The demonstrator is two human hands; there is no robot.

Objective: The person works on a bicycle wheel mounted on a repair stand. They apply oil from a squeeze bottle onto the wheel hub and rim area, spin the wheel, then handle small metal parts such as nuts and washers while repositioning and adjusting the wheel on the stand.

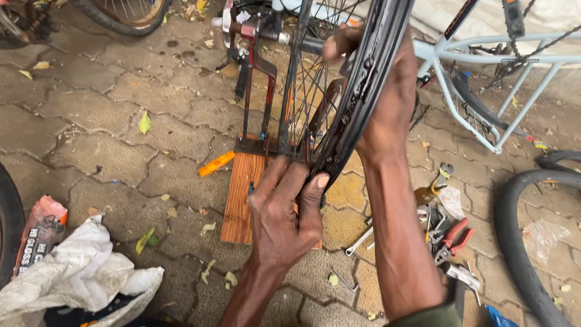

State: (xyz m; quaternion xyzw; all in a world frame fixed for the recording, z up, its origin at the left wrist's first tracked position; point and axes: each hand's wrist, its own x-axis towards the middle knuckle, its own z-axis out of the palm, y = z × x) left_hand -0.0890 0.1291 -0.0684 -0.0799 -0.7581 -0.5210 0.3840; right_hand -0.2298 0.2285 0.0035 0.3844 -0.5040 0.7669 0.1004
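Bicycle wheel (pixel 315 91) upright in red truing stand (pixel 257 85). Left hand (pixel 284 209) pinches the black tyre (pixel 357 103) low; right hand (pixel 384 97) clamps it higher. Likely risk: tyre slipping, fingers caught against spokes.

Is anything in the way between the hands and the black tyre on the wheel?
Nothing visible is. The left hand already grips the lower edge of the black tyre with its fingers, and the right hand presses against the tyre higher up. Both touch it directly.
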